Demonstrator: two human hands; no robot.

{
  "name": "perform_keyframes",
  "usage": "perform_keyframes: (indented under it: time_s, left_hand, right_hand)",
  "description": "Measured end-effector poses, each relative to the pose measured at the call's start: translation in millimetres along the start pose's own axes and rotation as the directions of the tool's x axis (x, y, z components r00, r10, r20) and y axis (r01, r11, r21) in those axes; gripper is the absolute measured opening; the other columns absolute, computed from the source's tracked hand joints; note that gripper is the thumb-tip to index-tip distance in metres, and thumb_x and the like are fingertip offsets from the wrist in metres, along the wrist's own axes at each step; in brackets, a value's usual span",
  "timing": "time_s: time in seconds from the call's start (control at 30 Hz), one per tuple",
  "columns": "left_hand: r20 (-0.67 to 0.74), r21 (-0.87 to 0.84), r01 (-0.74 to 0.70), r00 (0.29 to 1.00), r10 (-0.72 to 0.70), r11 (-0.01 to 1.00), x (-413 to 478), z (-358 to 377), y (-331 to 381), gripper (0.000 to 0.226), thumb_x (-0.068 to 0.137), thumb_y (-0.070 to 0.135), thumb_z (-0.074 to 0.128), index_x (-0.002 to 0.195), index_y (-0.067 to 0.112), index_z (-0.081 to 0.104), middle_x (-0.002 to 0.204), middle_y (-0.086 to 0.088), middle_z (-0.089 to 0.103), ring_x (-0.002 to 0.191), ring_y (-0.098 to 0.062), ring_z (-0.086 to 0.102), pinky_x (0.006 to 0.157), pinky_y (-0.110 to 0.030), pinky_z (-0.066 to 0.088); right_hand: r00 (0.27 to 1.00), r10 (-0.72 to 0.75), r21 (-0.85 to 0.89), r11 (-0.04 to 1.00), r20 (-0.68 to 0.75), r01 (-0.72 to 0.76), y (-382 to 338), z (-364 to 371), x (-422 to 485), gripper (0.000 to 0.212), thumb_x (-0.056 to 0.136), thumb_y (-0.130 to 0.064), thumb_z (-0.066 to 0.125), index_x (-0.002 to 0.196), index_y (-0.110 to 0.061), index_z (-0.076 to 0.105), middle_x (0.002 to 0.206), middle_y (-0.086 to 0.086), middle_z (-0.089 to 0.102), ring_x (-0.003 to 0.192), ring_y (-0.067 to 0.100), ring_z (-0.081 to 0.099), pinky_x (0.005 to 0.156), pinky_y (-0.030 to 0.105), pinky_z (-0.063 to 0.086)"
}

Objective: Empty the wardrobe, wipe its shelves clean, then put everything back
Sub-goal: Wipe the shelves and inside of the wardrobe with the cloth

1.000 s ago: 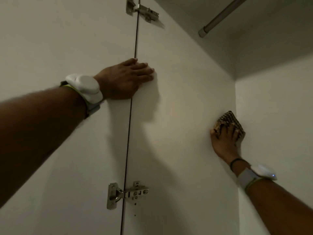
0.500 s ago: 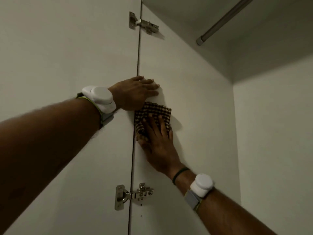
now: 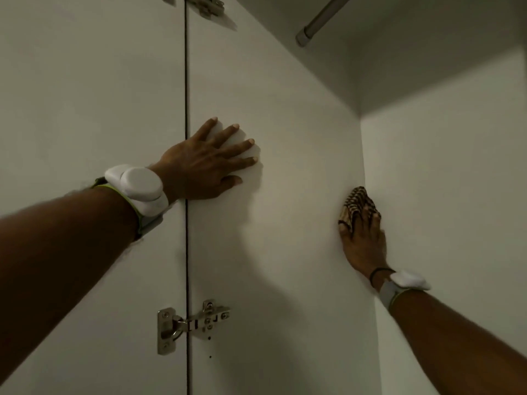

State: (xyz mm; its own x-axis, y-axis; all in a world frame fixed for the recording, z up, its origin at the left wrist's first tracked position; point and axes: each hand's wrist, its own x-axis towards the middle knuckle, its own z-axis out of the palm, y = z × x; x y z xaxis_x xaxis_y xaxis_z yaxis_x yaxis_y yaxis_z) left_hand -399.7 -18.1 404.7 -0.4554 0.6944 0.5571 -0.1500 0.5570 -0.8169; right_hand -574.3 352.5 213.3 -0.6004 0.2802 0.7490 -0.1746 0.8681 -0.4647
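Wardrobe side panel (image 3: 285, 238): pale, bare, filling the middle of the view; the surface being wiped. Door (image 3: 85, 95): swung open at 9 o'clock, meeting the panel at a dark vertical seam. Back wall (image 3: 445, 209): at 3 o'clock, joining the panel in an inside corner. Hanging rail (image 3: 322, 18): at 1 o'clock under the top board, nothing on it. Left hand (image 3: 205, 163): just right of the seam toward 10 o'clock of centre, flat and spread, bracing on the panel and holding nothing. Right hand (image 3: 363, 240): at 3 o'clock, fingers laid straight over the cloth, pressing it to the panel. Cloth (image 3: 358, 202): checked, bunched, tight in the inside corner. Lower hinge (image 3: 191, 323): at 7 o'clock across the seam; upper hinge (image 3: 199, 4) at 12 o'clock. Handling note, as judgement: spread the cloth flatter, run overlapping strokes from corner to seam, work downward, and steer round the hinge screws, where fabric could snag.
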Motion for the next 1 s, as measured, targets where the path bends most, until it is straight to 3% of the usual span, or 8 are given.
perform_keyframes:
  time_s: [0.1,0.17,0.27,0.43,0.63,0.77,0.87,1.0]
  left_hand:
    - [-0.013,-0.006,0.005,1.000,-0.005,1.000,0,0,1,0.068,0.097,0.063,-0.004,0.160,0.038,0.007,0.169,0.002,0.001,0.155,-0.033,-0.002,0.122,-0.060,0.002]
    - [-0.004,-0.014,0.007,1.000,-0.007,1.000,1,-1,2,0.068,0.098,0.062,-0.003,0.160,0.038,0.009,0.169,0.003,0.004,0.155,-0.033,-0.001,0.122,-0.060,0.003]
    - [0.011,-0.053,0.012,1.000,-0.011,0.999,2,-4,0,0.061,0.101,0.057,0.003,0.159,0.039,0.014,0.168,0.004,0.007,0.155,-0.032,0.001,0.123,-0.059,0.003]
    - [0.068,-0.061,-0.026,0.997,0.031,0.998,9,-11,0,0.055,0.106,0.045,0.018,0.160,0.036,0.014,0.169,0.003,0.004,0.155,-0.030,-0.002,0.124,-0.056,-0.001]
    - [0.174,-0.002,-0.227,0.959,0.223,0.974,16,-18,30,0.059,0.105,0.038,0.031,0.160,0.035,0.010,0.169,0.002,-0.001,0.156,-0.024,-0.002,0.125,-0.053,0.001]
    - [0.094,-0.045,-0.194,0.976,0.198,0.980,13,-6,44,0.057,0.103,0.031,0.030,0.158,0.039,0.020,0.169,0.005,0.005,0.156,-0.023,0.001,0.125,-0.053,-0.001]
    - [0.033,-0.045,-0.164,0.986,0.166,0.985,11,3,47,0.057,0.102,0.030,0.026,0.157,0.041,0.022,0.168,0.005,0.009,0.156,-0.022,0.005,0.125,-0.053,0.000]
    - [-0.005,-0.050,-0.142,0.990,0.142,0.989,11,10,51,0.054,0.104,0.032,0.026,0.157,0.043,0.022,0.168,0.007,0.009,0.156,-0.020,0.004,0.125,-0.051,-0.001]
  right_hand:
    - [0.995,0.104,0.241,0.965,0.012,-0.104,-47,2,-21,0.080,0.096,-0.065,0.017,0.161,-0.020,0.008,0.169,0.006,-0.003,0.155,0.024,-0.009,0.122,0.057,0.001]
    - [1.000,0.012,0.310,0.951,-0.026,-0.004,-86,5,-53,0.086,0.091,-0.067,0.012,0.161,-0.018,0.010,0.169,0.007,-0.005,0.155,0.024,-0.010,0.122,0.057,0.002]
    - [0.970,-0.233,0.284,0.927,-0.072,0.244,-149,2,-116,0.087,0.093,-0.071,0.008,0.158,-0.015,0.022,0.168,0.009,-0.009,0.154,0.026,-0.015,0.122,0.056,0.004]
    - [0.784,-0.621,0.245,0.762,0.010,0.600,-231,-5,-214,0.080,0.097,-0.070,0.016,0.161,-0.027,-0.006,0.165,0.007,-0.026,0.149,0.028,-0.030,0.121,0.057,-0.008]
    - [0.683,-0.729,0.116,0.675,-0.049,0.729,-193,9,-192,0.074,0.101,-0.056,0.034,0.161,-0.027,0.001,0.167,0.007,-0.017,0.153,0.030,-0.019,0.121,0.064,-0.001]
    - [0.802,-0.590,0.073,0.800,-0.089,0.596,-119,27,-143,0.074,0.100,-0.053,0.036,0.161,-0.024,0.005,0.168,0.009,-0.008,0.155,0.031,-0.009,0.120,0.063,0.004]
    - [0.952,-0.297,0.086,0.949,-0.071,0.303,-48,39,-96,0.074,0.103,-0.057,0.023,0.160,-0.012,0.013,0.168,0.014,0.006,0.154,0.036,0.006,0.118,0.065,0.012]
    - [0.999,0.019,0.075,0.997,0.028,-0.021,23,41,-54,0.107,0.089,-0.079,-0.004,0.156,-0.002,0.026,0.165,0.020,0.018,0.152,0.039,0.016,0.116,0.067,0.020]
